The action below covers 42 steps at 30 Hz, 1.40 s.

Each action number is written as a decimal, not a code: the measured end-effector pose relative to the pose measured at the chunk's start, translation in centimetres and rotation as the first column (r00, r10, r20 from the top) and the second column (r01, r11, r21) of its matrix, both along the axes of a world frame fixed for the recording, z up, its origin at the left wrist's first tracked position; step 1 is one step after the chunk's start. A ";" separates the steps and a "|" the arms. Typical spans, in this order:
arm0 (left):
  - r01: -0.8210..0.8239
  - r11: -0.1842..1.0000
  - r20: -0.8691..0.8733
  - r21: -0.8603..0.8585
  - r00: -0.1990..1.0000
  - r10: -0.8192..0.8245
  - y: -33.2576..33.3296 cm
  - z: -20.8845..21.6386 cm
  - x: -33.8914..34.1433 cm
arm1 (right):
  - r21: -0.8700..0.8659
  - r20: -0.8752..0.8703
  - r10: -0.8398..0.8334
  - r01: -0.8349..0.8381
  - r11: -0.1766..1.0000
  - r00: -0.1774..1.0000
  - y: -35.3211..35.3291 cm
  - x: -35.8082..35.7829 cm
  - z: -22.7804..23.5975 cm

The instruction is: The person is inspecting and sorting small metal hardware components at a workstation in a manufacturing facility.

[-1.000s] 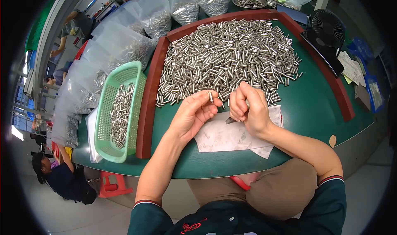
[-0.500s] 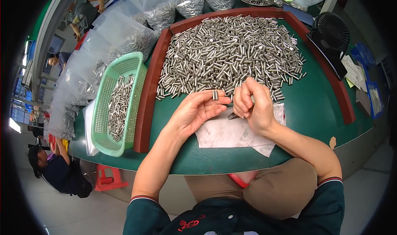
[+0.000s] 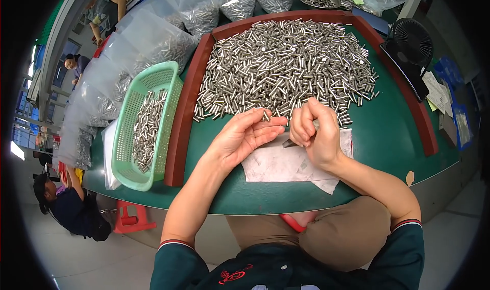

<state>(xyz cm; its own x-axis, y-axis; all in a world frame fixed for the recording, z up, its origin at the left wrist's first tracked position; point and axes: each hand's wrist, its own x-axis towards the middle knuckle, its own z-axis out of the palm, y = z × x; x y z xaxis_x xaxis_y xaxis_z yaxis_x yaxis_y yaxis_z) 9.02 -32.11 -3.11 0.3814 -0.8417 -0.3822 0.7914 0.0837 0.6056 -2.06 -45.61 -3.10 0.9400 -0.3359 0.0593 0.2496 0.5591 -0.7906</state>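
My left hand lies palm up on the green table and pinches a short metal pin between thumb and fingertips. My right hand is closed around a small dark-tipped tool, its tip pointing left over a sheet of white paper. Just beyond both hands spreads a large heap of shiny metal pins, bounded by a red-brown frame.
A mint-green plastic basket partly filled with pins stands left of the frame. Clear bags of pins line the table's far left edge. A black fan and papers lie at right. Other people sit at the left.
My left hand's fingers have turned the pin, tilting it from upright. My right hand stays beside it with the tool. The view has shifted slightly.
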 end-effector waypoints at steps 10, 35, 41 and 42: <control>-0.076 0.981 -0.209 -0.177 0.977 0.037 0.3 0.3 -0.7 | -0.182 0.033 0.077 -0.070 0.981 0.997 0.5 -0.9 1.1; -0.114 0.984 -0.307 -0.134 0.949 0.068 0.2 0.3 -0.9 | -0.759 0.390 -0.154 0.412 0.504 0.908 -1.1 -1.5 2.8; -0.115 0.989 -0.316 -0.097 0.946 0.079 0.0 0.3 -1.2 | -0.750 0.444 -0.149 0.457 0.478 0.884 -1.2 -1.1 2.7; -0.101 0.990 -0.295 -0.099 0.953 0.068 0.0 0.3 -1.2 | -0.751 0.449 -0.139 0.457 0.476 0.883 -1.2 -1.0 2.6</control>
